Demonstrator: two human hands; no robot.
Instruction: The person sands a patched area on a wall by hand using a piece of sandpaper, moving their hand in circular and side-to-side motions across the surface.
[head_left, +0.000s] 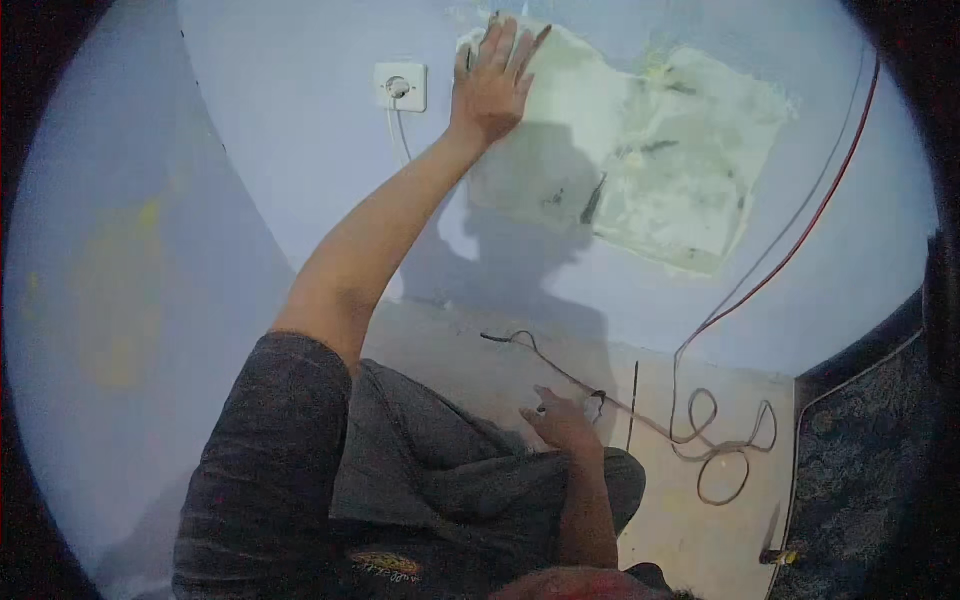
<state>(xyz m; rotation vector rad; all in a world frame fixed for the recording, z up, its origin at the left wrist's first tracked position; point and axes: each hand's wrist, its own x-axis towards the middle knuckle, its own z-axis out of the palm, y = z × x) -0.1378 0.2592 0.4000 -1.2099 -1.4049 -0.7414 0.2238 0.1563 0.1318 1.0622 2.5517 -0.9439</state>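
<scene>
My left hand (492, 88) is raised to the wall, fingers spread and pointing up. It lies over the left edge of a pale, rough plaster patch (690, 190) with dark smudges. Just left of the hand is a white wall socket (400, 87) with a white plug in it. My right hand (565, 422) is low by my bent knee, its fingers apart and pointing left. I make out nothing held in it. Close beside it runs a thin dark cable (560, 370), with a small whitish spot I cannot identify near the knuckles.
A red cable (840, 180) hangs down the wall at right and ends in loose loops (725, 475) on the pale floor. A thin dark strip (633, 405) lies near my knee. At right stands a dark patterned surface (860, 470), with a small yellowish object (785, 557) by its edge.
</scene>
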